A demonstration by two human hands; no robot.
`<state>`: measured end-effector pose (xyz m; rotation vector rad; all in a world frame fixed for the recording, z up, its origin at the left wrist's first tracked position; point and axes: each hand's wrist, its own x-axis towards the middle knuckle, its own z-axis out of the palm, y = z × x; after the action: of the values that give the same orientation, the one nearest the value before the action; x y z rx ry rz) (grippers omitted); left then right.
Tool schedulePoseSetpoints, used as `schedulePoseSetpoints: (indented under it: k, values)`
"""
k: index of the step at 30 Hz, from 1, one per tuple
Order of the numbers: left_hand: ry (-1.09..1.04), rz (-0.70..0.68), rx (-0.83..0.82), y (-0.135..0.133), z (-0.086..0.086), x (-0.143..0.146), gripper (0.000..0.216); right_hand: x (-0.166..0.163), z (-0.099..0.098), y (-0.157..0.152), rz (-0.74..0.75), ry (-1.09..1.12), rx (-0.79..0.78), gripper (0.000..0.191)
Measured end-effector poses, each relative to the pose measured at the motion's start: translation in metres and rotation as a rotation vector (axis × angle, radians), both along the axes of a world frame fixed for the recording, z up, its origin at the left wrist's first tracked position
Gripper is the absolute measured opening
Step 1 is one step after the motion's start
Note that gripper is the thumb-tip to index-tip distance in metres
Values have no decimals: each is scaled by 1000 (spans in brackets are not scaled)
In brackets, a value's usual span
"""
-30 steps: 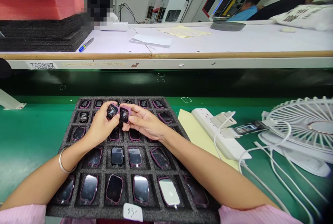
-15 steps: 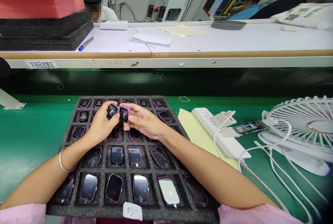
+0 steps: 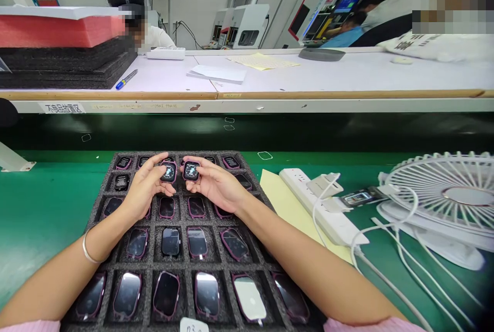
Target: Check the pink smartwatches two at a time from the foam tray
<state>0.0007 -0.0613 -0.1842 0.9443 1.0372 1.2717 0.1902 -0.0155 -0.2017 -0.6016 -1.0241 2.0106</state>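
Observation:
My left hand (image 3: 144, 188) pinches a small purple-cased smartwatch body (image 3: 169, 172) with a lit screen. My right hand (image 3: 211, 185) grips a second lit purple watch body (image 3: 191, 171) right beside it. Both hands hover over the far rows of a black foam tray (image 3: 181, 249) whose pockets hold several more purple watch bodies, screens dark. A bangle sits on my left wrist. A white label lies at the tray's near edge.
A white power strip (image 3: 316, 208) with plugs and cables, a yellow paper (image 3: 278, 193) and a white fan (image 3: 447, 198) lie to the right on the green mat. Behind runs a white bench (image 3: 270, 72) with papers, a pen and stacked foam (image 3: 57, 44). People sit beyond it.
Both hands lowered slightly toward the tray and turned the two watches so their lit screens face up, now a little apart. The camera tilted upward.

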Motion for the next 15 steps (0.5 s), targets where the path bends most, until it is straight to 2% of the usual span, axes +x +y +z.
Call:
schedulePoseSetpoints:
  k: [5, 10, 15]
  values:
    - [53, -9, 68, -2, -1, 1, 49, 0, 2, -7, -61, -69, 147, 41]
    - [104, -13, 81, -3, -1, 2, 42, -1, 0, -8, -74, -135, 257, 38]
    - [105, -25, 84, -3, -1, 3, 39, -2, -1, -8, -77, -166, 297, 36]
